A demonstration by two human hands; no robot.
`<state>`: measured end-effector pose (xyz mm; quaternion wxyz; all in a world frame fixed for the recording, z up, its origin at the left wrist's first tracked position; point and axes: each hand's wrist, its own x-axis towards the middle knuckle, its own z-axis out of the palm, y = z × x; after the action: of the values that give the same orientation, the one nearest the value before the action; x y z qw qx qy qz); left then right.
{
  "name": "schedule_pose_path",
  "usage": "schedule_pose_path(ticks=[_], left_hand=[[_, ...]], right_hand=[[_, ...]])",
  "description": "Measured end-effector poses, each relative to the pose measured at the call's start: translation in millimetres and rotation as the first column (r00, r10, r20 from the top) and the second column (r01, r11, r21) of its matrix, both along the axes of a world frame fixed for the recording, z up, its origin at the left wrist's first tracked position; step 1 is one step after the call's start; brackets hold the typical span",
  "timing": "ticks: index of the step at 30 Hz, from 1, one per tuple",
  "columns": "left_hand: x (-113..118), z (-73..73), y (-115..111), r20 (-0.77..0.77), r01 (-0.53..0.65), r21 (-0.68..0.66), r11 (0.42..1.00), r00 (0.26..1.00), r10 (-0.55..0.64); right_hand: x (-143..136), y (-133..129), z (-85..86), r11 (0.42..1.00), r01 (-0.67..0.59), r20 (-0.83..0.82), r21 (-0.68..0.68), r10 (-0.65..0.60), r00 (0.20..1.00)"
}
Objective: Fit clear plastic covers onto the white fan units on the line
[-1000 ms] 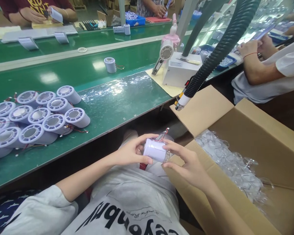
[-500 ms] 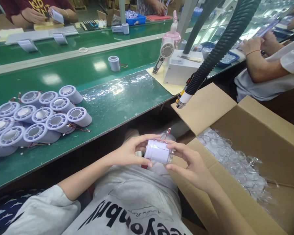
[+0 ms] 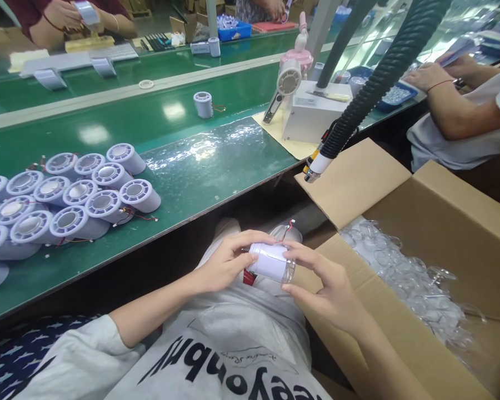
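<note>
Over my lap, a white cylindrical housing [image 3: 270, 262] lies sideways between my two hands, with thin wires and a small connector rising behind it. My left hand [image 3: 227, 258] grips its left end, fingers along the top and thumb on the near side. At the other end sits a clear plastic piece [image 3: 290, 270], and my right hand [image 3: 323, 278] holds that end between fingers and thumb. Several similar housings [image 3: 69, 219] with ring-shaped tops and thin wires stand grouped on the green bench at left.
An open cardboard box [image 3: 383, 186] at right holds many clear plastic pieces [image 3: 408, 278]. Above its flap hangs a black corrugated hose [image 3: 358, 116] with a metal tip. One housing [image 3: 203, 105] stands alone on the belt near a handheld fan [image 3: 289, 80]. Co-workers sit across and at right.
My left thumb has moved up onto the housing's side, and the left fingers have closed in around its end. The view has shifted slightly. A co-worker opposite has raised a white part.
</note>
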<state>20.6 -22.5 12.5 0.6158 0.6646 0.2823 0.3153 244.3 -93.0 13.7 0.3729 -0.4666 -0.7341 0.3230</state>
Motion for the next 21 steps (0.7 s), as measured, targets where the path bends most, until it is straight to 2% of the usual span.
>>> schedule_pose_path(ticks=[4, 8, 10, 12, 21], left_hand=[[4, 1.9, -6, -0.003, -0.101, 0.007, 0.995, 0.995, 0.101], [4, 6.4, -9, -0.059, -0.16, -0.125, 0.979, 0.986, 0.153], [1, 8.4, -11, -0.041, -0.135, -0.214, 0.968, 0.991, 0.129], [-3, 9.6, -13, 0.003, -0.087, -0.247, 0.965, 0.996, 0.091], [-20, 16.8, -31, 0.025, 0.047, -0.11, 0.993, 0.999, -0.044]], right_hand=[[-3, -1, -1.7, 1.0, -0.004, 0.001, 0.026, 0.004, 1.0], [-5, -4, -2.5, 1.0, -0.019, -0.033, -0.014, 0.019, 0.999], [-5, -6, -2.4, 0.999, -0.026, -0.06, -0.041, 0.023, 0.998], [-5, -8, -1.6, 0.998, -0.028, -0.075, -0.055, 0.023, 0.997], [-4, -15, 7.4, 0.99, -0.107, -0.151, -0.095, 0.092, 0.984]])
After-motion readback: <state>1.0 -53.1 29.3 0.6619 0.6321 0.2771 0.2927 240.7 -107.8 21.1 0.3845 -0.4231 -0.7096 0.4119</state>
